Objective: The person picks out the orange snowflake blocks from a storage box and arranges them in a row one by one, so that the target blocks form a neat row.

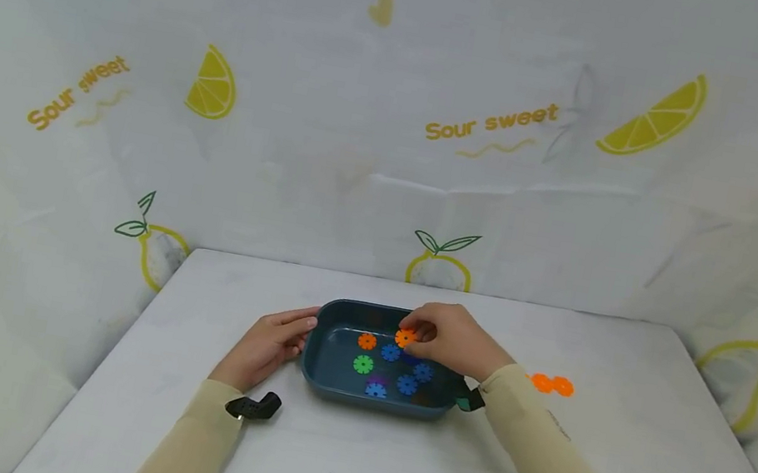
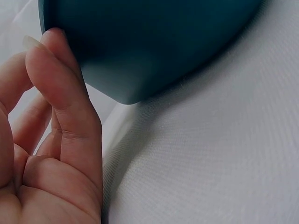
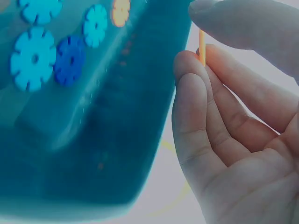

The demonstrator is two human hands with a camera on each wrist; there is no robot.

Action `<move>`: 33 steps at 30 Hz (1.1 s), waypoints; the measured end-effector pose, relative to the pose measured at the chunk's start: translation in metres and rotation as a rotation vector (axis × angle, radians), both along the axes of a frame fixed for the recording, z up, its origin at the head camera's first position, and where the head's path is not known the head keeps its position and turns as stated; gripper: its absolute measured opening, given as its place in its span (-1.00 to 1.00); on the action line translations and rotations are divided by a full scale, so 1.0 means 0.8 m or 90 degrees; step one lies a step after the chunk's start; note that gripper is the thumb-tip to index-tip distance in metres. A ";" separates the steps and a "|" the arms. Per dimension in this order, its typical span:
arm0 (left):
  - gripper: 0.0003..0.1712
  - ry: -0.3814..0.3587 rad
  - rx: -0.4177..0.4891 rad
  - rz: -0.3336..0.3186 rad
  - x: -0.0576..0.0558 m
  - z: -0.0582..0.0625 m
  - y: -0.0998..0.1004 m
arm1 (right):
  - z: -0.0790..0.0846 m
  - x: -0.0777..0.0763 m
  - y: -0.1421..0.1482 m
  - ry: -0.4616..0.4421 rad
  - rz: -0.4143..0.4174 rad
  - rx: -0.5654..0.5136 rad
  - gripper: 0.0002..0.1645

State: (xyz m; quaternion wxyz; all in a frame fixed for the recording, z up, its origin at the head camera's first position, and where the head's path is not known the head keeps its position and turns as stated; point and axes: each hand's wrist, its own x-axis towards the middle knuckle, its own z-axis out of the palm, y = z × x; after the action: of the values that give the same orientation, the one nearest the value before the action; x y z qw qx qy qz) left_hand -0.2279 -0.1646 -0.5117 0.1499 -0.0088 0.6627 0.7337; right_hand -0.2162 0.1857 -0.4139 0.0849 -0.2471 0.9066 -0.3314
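Observation:
A dark teal tray with raised walls stands on the white table. My left hand grips its left end, with thumb and fingertips at the rim; the left wrist view shows this hand beside the tray wall. Over the tray's far right part, my right hand pinches an orange notched disc. The disc appears edge-on in the right wrist view. Inside the tray lie another orange disc, a green disc and several blue discs.
Two orange discs lie on the table right of the tray, partly behind the right forearm. A white sheet with lemon prints hangs at the back. Each wrist wears a black strap device.

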 end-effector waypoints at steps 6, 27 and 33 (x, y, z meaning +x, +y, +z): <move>-0.43 -0.007 0.006 0.006 0.002 0.000 0.001 | 0.005 0.010 0.033 0.020 -0.046 -0.014 -0.64; -0.37 -0.007 0.008 0.006 0.002 0.003 0.003 | -0.008 0.043 0.185 0.021 -0.227 -0.024 -0.57; -0.36 -0.012 0.008 0.009 0.003 0.001 0.002 | -0.024 0.054 0.226 0.017 -0.261 -0.005 -0.51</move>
State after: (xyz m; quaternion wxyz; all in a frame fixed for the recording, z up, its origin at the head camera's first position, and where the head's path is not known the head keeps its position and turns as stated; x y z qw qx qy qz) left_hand -0.2257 -0.1631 -0.5108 0.1510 -0.0193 0.6567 0.7387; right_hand -0.1734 0.3662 -0.4335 0.0027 -0.0619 0.9376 -0.3421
